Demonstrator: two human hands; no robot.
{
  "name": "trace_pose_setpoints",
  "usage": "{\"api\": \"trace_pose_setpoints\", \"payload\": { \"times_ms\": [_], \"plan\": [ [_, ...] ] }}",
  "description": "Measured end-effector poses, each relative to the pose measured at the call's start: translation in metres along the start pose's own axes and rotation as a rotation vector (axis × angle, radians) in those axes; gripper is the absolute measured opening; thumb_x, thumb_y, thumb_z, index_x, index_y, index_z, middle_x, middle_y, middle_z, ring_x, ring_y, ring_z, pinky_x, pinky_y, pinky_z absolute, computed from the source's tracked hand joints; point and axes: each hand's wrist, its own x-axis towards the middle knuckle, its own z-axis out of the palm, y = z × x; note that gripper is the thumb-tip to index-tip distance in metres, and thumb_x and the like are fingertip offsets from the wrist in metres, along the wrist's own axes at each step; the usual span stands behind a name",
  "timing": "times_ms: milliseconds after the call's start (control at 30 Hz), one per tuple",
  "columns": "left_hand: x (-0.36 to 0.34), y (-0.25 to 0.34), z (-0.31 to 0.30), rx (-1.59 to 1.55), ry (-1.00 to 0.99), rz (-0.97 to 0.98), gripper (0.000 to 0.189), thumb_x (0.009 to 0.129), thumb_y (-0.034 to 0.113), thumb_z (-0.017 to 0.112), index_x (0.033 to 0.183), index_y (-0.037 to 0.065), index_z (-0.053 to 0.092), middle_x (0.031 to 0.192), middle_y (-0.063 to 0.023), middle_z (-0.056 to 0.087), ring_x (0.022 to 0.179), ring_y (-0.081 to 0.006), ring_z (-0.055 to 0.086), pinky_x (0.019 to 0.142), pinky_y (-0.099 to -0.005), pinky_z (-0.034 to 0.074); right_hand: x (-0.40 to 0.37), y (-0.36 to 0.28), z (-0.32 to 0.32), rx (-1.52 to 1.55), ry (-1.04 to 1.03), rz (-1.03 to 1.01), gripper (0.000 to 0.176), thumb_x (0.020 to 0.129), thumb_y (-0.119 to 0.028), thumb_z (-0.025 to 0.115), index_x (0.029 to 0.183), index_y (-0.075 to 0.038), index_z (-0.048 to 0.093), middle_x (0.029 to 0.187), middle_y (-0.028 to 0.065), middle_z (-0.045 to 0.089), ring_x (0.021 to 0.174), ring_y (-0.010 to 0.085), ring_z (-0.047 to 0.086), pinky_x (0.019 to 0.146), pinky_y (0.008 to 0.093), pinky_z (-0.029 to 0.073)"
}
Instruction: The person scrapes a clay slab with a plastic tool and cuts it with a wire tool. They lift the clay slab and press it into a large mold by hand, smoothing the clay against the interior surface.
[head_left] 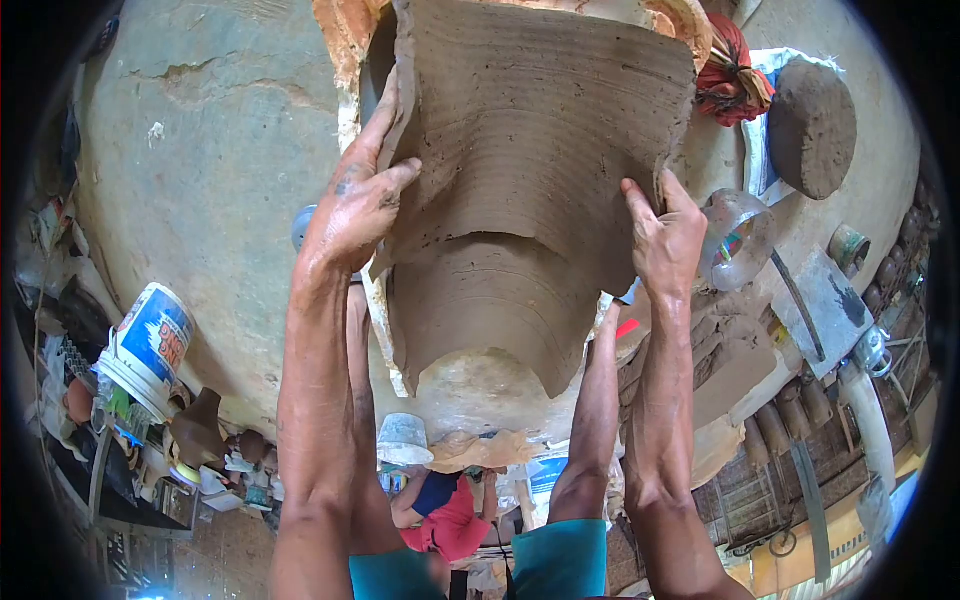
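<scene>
A wide, curved sheet of wet grey-brown clay (540,120) hangs between my hands, with fine ridges across its surface. Below it another clay layer (480,300) lies inside a pale plaster-like mould (376,325). My left hand (360,205) grips the sheet's left edge, thumb on the inner face and fingers behind. On the right edge, my right hand (665,235) pinches the sheet between thumb and fingers. The sheet's lower edge overlaps the lower layer; whether they are joined I cannot tell.
A round clay block (812,130) and a red cloth bundle (735,75) are at the upper right. Nearby stands a clear bowl (738,240). A white bucket (150,345) is at the left. Another person in red (455,520) shows at the bottom.
</scene>
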Motion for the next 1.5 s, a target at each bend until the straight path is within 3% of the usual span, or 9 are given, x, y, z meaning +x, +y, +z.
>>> {"api": "trace_pose_setpoints", "payload": {
  "times_ms": [300,733,833,900,933,1000,1067,1267,1500],
  "plan": [
    [0.001,-0.019,-0.010,0.107,0.065,0.027,0.078,0.098,0.005,0.065,0.167,-0.004,0.029,0.175,-0.0204,0.029,0.163,-0.0275,0.024,0.132,-0.0360,0.018,-0.002,0.015,0.012,-0.001,0.023,0.023,0.030,0.096,-0.020,0.080,0.098,0.004,0.063,0.068,0.0169,0.051,0.062,0.0193,0.045,0.060,0.0367,0.045],
    [0.007,-0.021,-0.027,0.511,0.132,0.017,0.078,0.098,0.009,0.067,0.167,0.003,0.032,0.167,-0.0245,0.043,0.158,-0.0332,0.037,0.129,-0.0400,0.029,0.000,0.042,0.027,-0.070,0.101,0.053,0.034,0.097,-0.021,0.078,0.089,0.002,0.054,0.069,0.0233,0.055,0.059,0.0305,0.050,0.061,0.0444,0.047],
    [0.004,0.000,-0.020,0.491,0.204,-0.058,0.087,0.092,0.007,0.071,0.169,0.011,0.032,0.157,-0.0307,0.052,0.148,-0.0392,0.051,0.122,-0.0439,0.041,0.002,0.032,0.023,-0.323,0.097,0.060,0.033,0.094,-0.027,0.082,0.099,0.000,0.065,0.078,0.0218,0.070,0.070,0.0339,0.070,0.070,0.0463,0.054],
    [0.004,0.016,-0.012,0.437,0.250,-0.159,0.092,0.089,0.015,0.079,0.169,0.013,0.033,0.161,-0.0297,0.048,0.152,-0.0410,0.046,0.121,-0.0469,0.042,0.006,0.025,0.013,-0.178,0.360,0.051,0.044,0.089,-0.032,0.086,0.119,-0.002,0.072,0.094,0.0177,0.079,0.090,0.0367,0.078,0.081,0.0472,0.059],
    [0.007,0.013,-0.010,0.629,0.347,0.054,0.096,0.086,0.017,0.083,0.168,0.012,0.035,0.164,-0.0273,0.045,0.154,-0.0416,0.041,0.123,-0.0486,0.039,0.013,0.018,0.003,-0.156,0.276,0.173,0.067,0.086,-0.034,0.089,0.140,-0.001,0.066,0.121,0.0202,0.077,0.113,0.0368,0.074,0.101,0.0443,0.057],
    [0.023,-0.003,-0.014,0.857,0.460,0.439,0.098,0.084,0.016,0.086,0.168,0.013,0.036,0.169,-0.0226,0.040,0.157,-0.0425,0.036,0.127,-0.0509,0.035,0.029,0.037,0.008,-0.148,0.295,0.077,0.072,0.086,-0.033,0.088,0.144,0.002,0.061,0.132,0.0238,0.071,0.123,0.0383,0.068,0.107,0.0447,0.053],
    [0.038,-0.013,-0.014,0.862,0.444,0.472,0.095,0.085,0.012,0.083,0.168,0.012,0.036,0.169,-0.0207,0.039,0.157,-0.0425,0.035,0.127,-0.0509,0.034,0.049,0.037,0.013,-0.110,0.238,-0.036,0.087,0.089,-0.024,0.085,0.158,0.006,0.042,0.156,0.0297,0.052,0.144,0.0427,0.051,0.122,0.0455,0.040],
    [0.042,-0.017,-0.006,0.851,0.383,0.479,0.091,0.086,-0.016,0.062,0.167,0.018,0.036,0.167,-0.0167,0.043,0.155,-0.0422,0.039,0.127,-0.0476,0.039,0.051,0.033,0.047,-0.102,0.247,-0.215,0.083,0.093,-0.002,0.072,0.164,0.003,0.030,0.159,0.0294,0.049,0.145,0.0440,0.051,0.122,0.0468,0.041],
    [0.045,-0.021,0.001,0.964,0.417,0.427,0.090,0.087,-0.016,0.059,0.167,0.019,0.036,0.167,-0.0175,0.043,0.156,-0.0424,0.036,0.126,-0.0481,0.039,0.061,0.051,0.047,-0.204,0.276,-0.338,0.079,0.094,-0.003,0.070,0.164,-0.003,0.035,0.161,0.0245,0.049,0.149,0.0409,0.047,0.123,0.0465,0.041]
  ]
}}
